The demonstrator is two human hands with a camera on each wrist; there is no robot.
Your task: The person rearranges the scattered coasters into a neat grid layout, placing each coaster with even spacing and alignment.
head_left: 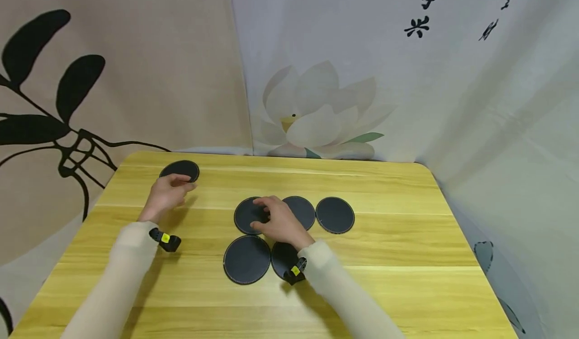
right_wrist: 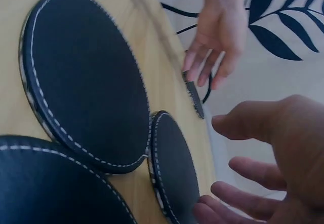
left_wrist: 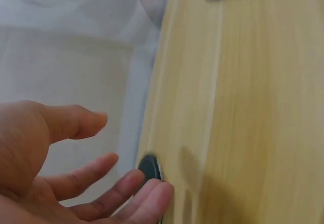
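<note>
My left hand (head_left: 168, 194) hovers over the near edge of a round black coaster (head_left: 181, 168) at the table's far left corner. Its fingers are relaxed and thumb spread, with nothing between them, as the left wrist view shows. My right hand (head_left: 281, 220) is held over the middle of the table, thumb and fingers apart and holding nothing. Its fingertips overlap a black coaster (head_left: 246, 216) with pale edge stitching. Under the wrist lies another coaster (head_left: 281, 259), partly hidden by the hand and wrist camera. Left of that one sits a coaster (head_left: 247, 260) in full view.
Beyond my right hand, two more black coasters (head_left: 302, 210) (head_left: 335, 215) continue the back row to the right. All lie flat on the yellow wood-grain table (head_left: 407, 238). Printed cloth (head_left: 190, 67) hangs behind the table's far edge and along the right side.
</note>
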